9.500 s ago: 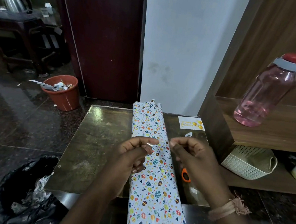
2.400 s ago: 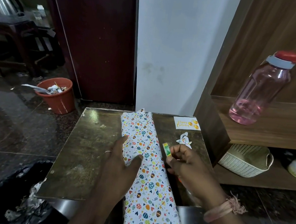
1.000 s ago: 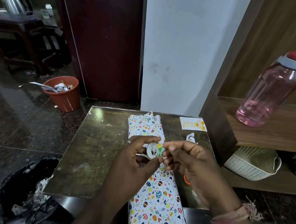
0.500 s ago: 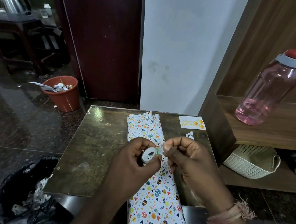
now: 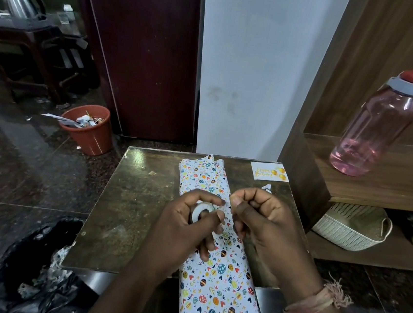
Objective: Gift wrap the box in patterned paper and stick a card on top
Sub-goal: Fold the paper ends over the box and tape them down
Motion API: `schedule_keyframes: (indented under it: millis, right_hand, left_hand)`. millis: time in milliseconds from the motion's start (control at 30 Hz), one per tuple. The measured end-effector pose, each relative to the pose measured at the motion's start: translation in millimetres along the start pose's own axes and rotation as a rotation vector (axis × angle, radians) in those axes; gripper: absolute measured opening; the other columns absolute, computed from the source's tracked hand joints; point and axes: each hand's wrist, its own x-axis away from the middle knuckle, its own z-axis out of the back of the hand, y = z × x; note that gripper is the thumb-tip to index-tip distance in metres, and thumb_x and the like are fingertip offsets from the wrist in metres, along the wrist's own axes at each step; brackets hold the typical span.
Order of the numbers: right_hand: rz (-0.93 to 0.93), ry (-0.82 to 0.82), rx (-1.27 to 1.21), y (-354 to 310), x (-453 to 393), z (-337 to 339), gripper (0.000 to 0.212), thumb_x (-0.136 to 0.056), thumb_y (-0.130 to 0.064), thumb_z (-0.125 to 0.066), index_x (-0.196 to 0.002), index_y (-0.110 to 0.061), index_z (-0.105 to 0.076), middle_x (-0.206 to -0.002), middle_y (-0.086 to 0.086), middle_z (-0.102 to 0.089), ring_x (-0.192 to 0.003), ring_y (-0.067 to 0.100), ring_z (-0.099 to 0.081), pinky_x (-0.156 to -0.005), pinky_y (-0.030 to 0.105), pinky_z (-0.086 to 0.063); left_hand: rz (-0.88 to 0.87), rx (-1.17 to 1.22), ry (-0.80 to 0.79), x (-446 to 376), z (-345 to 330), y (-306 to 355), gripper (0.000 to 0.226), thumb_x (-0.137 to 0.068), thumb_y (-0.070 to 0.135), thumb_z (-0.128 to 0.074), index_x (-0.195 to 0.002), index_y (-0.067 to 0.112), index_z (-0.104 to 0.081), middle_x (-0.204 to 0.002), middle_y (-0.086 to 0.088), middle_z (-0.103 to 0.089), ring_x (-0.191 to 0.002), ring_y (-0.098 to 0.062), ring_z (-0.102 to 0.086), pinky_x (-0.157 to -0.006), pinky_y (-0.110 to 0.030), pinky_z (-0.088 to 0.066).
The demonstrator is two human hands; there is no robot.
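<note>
Box (image 5: 210, 271) wrapped in patterned paper lies lengthwise at centre frame on the small table (image 5: 124, 203), left hand (image 5: 187, 227) gripping a tape roll (image 5: 201, 210) above it, right hand (image 5: 257, 220) pinching at the roll's edge, card (image 5: 269, 172) flat at the table's upper right corner

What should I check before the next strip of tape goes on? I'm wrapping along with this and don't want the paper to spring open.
1. Tape roll in the left hand: ok.
2. Right hand pinching at the tape's end: ok; the strip itself cannot be made out.
3. Wrapped box lying flat on the table: ok.
4. Seam held shut: not ok, neither hand presses the paper.
5. Card within reach at the far right corner: ok.
</note>
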Motion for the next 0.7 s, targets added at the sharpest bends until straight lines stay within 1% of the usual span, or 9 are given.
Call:
schedule_keyframes:
  millis: [133, 233, 300, 367, 433, 467, 533, 600, 700]
  right_hand:
    - [0.02, 0.017, -0.011, 1.4, 0.1, 0.4, 0.01, -0.093, -0.009, -0.068, -0.086, -0.014, -0.072, -0.066, 0.003, -0.058, -0.056, 0.014, -0.048, -0.053, 0.028, -0.041]
    - [0.024, 0.011, -0.026, 3.8, 0.7, -1.6, 0.005, -0.09, -0.013, -0.073, -0.086, -0.016, -0.073, -0.066, 0.005, -0.058, -0.056, 0.014, -0.047, -0.052, 0.027, -0.04]
    - [0.028, 0.002, -0.007, 5.4, 1.2, -1.7, 0.006, -0.091, -0.013, -0.072, -0.086, -0.015, -0.073, -0.067, 0.005, -0.059, -0.056, 0.015, -0.047, -0.052, 0.029, -0.041]
    - [0.038, -0.008, 0.016, 6.4, 1.6, -1.6, 0.006, -0.093, -0.013, -0.07, -0.087, -0.015, -0.073, -0.069, 0.005, -0.059, -0.057, 0.015, -0.048, -0.053, 0.03, -0.042]
    - [0.05, -0.011, 0.021, 6.4, 2.0, -2.3, 0.008, -0.093, -0.013, -0.069, -0.088, -0.015, -0.073, -0.07, 0.006, -0.06, -0.058, 0.016, -0.049, -0.054, 0.03, -0.042]
    - [0.051, -0.005, 0.016, 6.3, 2.1, -2.8, 0.009, -0.094, -0.012, -0.068, -0.087, -0.016, -0.073, -0.07, 0.006, -0.059, -0.059, 0.017, -0.049, -0.054, 0.03, -0.042]
    - [0.04, 0.015, -0.006, 6.4, 1.9, -3.0, 0.01, -0.094, -0.013, -0.069, -0.086, -0.018, -0.073, -0.069, 0.005, -0.059, -0.058, 0.016, -0.048, -0.053, 0.03, -0.042]
    - [0.027, 0.029, -0.021, 7.1, 1.1, -2.1, 0.008, -0.092, -0.017, -0.069, -0.086, -0.018, -0.073, -0.067, 0.004, -0.059, -0.057, 0.015, -0.049, -0.053, 0.029, -0.042]
    - [0.015, 0.038, -0.022, 7.9, 0.9, -2.0, 0.008, -0.087, -0.025, -0.068, -0.086, -0.019, -0.073, -0.068, 0.004, -0.059, -0.06, 0.016, -0.05, -0.055, 0.03, -0.042]
  left_hand:
    - [-0.026, -0.113, -0.032, 2.3, 0.4, -3.8, 0.014, -0.098, 0.017, -0.068, -0.096, 0.028, -0.077, -0.083, -0.01, -0.076, -0.053, -0.026, -0.062, -0.044, -0.031, -0.052]
    - [-0.06, -0.142, -0.043, 1.6, 2.5, -6.7, 0.012, -0.095, 0.011, -0.071, -0.09, 0.019, -0.078, -0.105, -0.003, -0.075, -0.084, -0.027, -0.075, -0.07, -0.051, -0.064]
    - [-0.099, -0.215, -0.036, 0.9, 3.7, -9.2, 0.012, -0.093, 0.01, -0.072, -0.095, 0.02, -0.079, -0.118, 0.003, -0.073, -0.097, -0.022, -0.074, -0.083, -0.048, -0.062]
    - [-0.126, -0.249, -0.004, 2.3, 3.7, -8.4, 0.018, -0.091, 0.013, -0.073, -0.105, 0.023, -0.079, -0.114, 0.005, -0.075, -0.094, -0.021, -0.074, -0.083, -0.047, -0.062]
    - [-0.134, -0.263, 0.002, 3.9, 3.1, -6.4, 0.025, -0.092, 0.02, -0.07, -0.114, 0.031, -0.077, -0.098, 0.0, -0.076, -0.08, -0.034, -0.071, -0.073, -0.055, -0.061]
    - [-0.136, -0.268, -0.004, 4.2, 2.6, -5.0, 0.026, -0.095, 0.021, -0.068, -0.117, 0.033, -0.076, -0.091, -0.002, -0.076, -0.073, -0.036, -0.068, -0.066, -0.053, -0.059]
    - [-0.173, -0.318, -0.004, 3.2, 3.1, -5.6, 0.023, -0.1, 0.017, -0.065, -0.117, 0.028, -0.076, -0.082, 0.006, -0.075, -0.06, -0.015, -0.062, -0.056, -0.032, -0.053]
    - [-0.194, -0.352, -0.005, 2.7, 2.2, -5.7, 0.014, -0.099, 0.019, -0.066, -0.099, 0.024, -0.079, -0.072, 0.013, -0.07, -0.054, -0.003, -0.051, -0.054, -0.018, -0.041]
    - [-0.107, -0.249, -0.016, 4.4, -2.5, -3.1, 0.014, -0.092, 0.025, -0.076, -0.081, 0.016, -0.074, -0.064, 0.011, -0.063, -0.046, 0.002, -0.046, -0.056, -0.009, -0.04]
